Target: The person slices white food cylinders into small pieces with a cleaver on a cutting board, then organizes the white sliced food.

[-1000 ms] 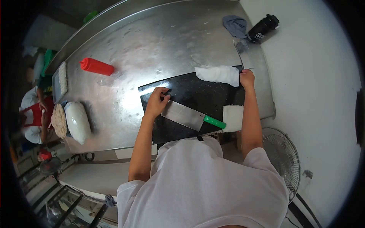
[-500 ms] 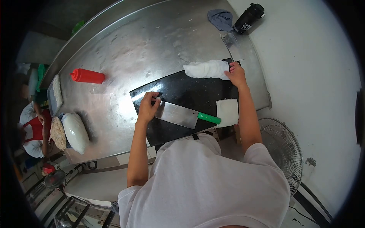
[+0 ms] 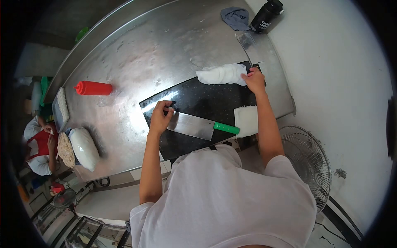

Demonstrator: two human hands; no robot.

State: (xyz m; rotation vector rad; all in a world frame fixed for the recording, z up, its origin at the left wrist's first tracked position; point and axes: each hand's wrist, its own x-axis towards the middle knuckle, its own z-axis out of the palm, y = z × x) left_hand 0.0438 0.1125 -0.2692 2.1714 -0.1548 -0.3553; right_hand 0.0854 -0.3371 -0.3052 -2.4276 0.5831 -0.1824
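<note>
My left hand (image 3: 160, 118) is at the left part of the black board (image 3: 198, 97), its fingers curled together by the blade end of a cleaver (image 3: 192, 124). Something small and pale shows at the fingertips, too small to name. The cleaver lies flat, its green handle pointing right. At the far right of the board my right hand (image 3: 254, 80) has its fingers closed on the right end of a long, folded white cloth (image 3: 221, 74). Close beyond that hand lies a knife (image 3: 248, 51) with a dark handle. A folded white square cloth (image 3: 246, 121) lies by the cleaver's handle.
A red squeeze bottle (image 3: 94, 88) lies on the steel table (image 3: 128, 62). To the left are a filled plastic bag (image 3: 84, 149), a lumpy beige mass (image 3: 65, 149) and a tray (image 3: 60, 108). A grey rag (image 3: 235, 18) and black bottle (image 3: 266, 16) are far right. Another person (image 3: 40, 142) is at left.
The view has shifted slightly. Both my hands keep nearly the same places by the cleaver and the long white cloth. The other person's hands at left have moved a little.
</note>
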